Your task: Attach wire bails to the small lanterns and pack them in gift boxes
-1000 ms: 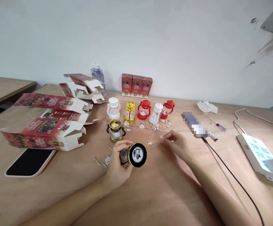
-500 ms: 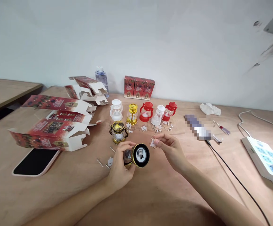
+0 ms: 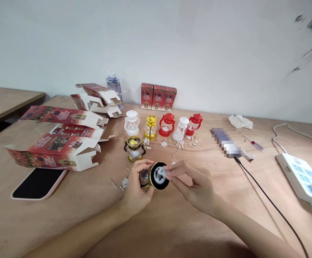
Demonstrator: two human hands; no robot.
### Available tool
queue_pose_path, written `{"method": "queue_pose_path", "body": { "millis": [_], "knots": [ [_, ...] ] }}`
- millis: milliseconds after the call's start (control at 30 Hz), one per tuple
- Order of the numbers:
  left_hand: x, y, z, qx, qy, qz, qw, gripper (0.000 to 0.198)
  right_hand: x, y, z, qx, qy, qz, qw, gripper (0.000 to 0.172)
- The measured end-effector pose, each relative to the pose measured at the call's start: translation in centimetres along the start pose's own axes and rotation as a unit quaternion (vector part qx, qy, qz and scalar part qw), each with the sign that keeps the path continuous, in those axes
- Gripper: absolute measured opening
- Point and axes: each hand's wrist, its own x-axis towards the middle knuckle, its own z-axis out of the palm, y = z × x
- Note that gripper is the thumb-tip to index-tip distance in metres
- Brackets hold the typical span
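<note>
My left hand (image 3: pixel 136 193) is closed round a small black-and-gold lantern (image 3: pixel 153 178), tipped so its round base faces me. An opening shows in the base's white centre. At that opening, my right hand (image 3: pixel 195 186) pinches a small white battery cover (image 3: pixel 162 171) between thumb and fingertips. Behind the hands stands another black-and-gold lantern (image 3: pixel 134 148). Left of my left hand lie a bent wire handle (image 3: pixel 114 184) and a white cover (image 3: pixel 125 183). A further wire handle (image 3: pixel 174 157) rests beyond my right hand.
White, gold and red lanterns (image 3: pixel 167 125) stand in a row, with wire handles, covers and button cells before them. Opened red boxes (image 3: pixel 56 143) and a phone (image 3: pixel 39 183) lie left. Three upright boxes (image 3: pixel 158 97) line the wall. Right are a screwdriver (image 3: pixel 257 145) and a power strip (image 3: pixel 301 175).
My right hand has moved left and toward me, bringing the white battery cover to the lantern's base. A wire handle now lies on the table where that hand was. My left hand keeps its hold.
</note>
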Motion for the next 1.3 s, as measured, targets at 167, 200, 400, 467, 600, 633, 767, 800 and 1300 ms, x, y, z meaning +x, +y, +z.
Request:
{"method": "queue_pose_path", "body": {
  "millis": [167,200,400,467,600,633,767,800,1300],
  "knots": [
    [-0.1,-0.1,0.1,-0.004,0.002,0.010,1.000,0.053,-0.1,-0.8,0.0,-0.100,-0.020,-0.093,0.990,0.017],
    [-0.1,-0.1,0.1,-0.004,0.003,0.016,1.000,0.053,-0.1,-1.0,0.1,-0.105,-0.021,-0.099,0.989,0.016],
    [-0.2,-0.1,0.1,-0.005,0.000,0.037,0.999,0.056,-0.1,-1.0,0.4,-0.090,-0.007,-0.088,0.992,0.013],
    [-0.2,-0.1,0.1,-0.007,0.000,0.037,0.999,0.057,-0.3,-1.0,0.4,-0.079,-0.008,-0.079,0.994,0.012],
    [-0.2,0.0,0.0,-0.013,-0.006,0.045,0.999,0.057,-0.6,-1.1,0.3,-0.057,-0.020,-0.050,0.997,0.008],
    [-0.2,0.0,0.0,-0.015,-0.007,0.046,0.999,0.057,-0.6,-1.2,0.3,-0.052,-0.022,-0.040,0.998,0.008],
    [-0.2,0.0,0.0,-0.014,-0.006,0.043,0.999,0.058,-0.3,-1.7,0.1,-0.066,-0.034,-0.029,0.997,0.023],
    [-0.3,0.0,0.0,-0.015,-0.004,0.043,0.999,0.058,-0.2,-1.8,0.0,-0.075,-0.037,-0.040,0.996,0.021],
    [-0.1,-0.1,0.0,-0.006,0.008,0.051,0.999,0.055,-0.2,-1.1,0.3,-0.171,-0.029,-0.135,0.976,0.011]
  ]
}}
